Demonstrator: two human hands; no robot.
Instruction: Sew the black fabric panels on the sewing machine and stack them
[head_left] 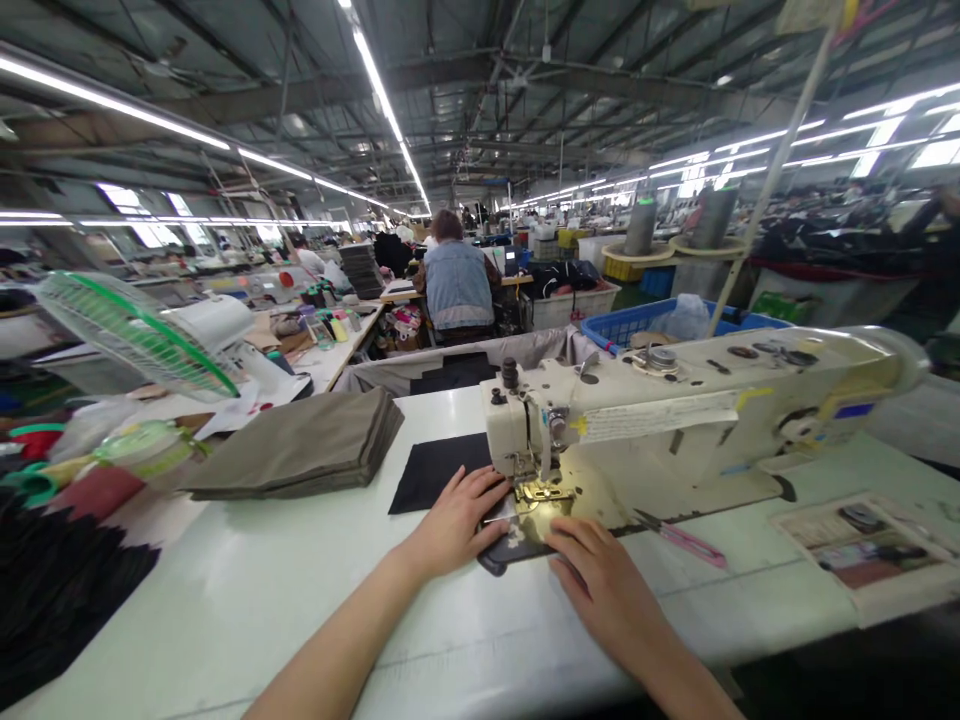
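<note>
My left hand (463,518) lies flat at the left of the sewing machine's (652,430) needle area, fingers stretched out. Its fingertips touch the near right edge of a black fabric piece (435,472), part of which passes behind the machine head. Resting on the machine bed just right of the lit metal needle plate (545,493) is my right hand (600,575), its fingers loosely extended and holding nothing visible. A pair of pink-handled snips (686,540) lies on the table to the right of that hand.
A stack of grey-brown fabric pieces (300,445) sits on the white table (315,590) at left, near a green-rimmed fan (142,335). Dark fabric (67,580) is heaped at far left. At right lies a small tray (862,545). A blue basket (600,328) stands behind the machine; a person (456,285) sits ahead.
</note>
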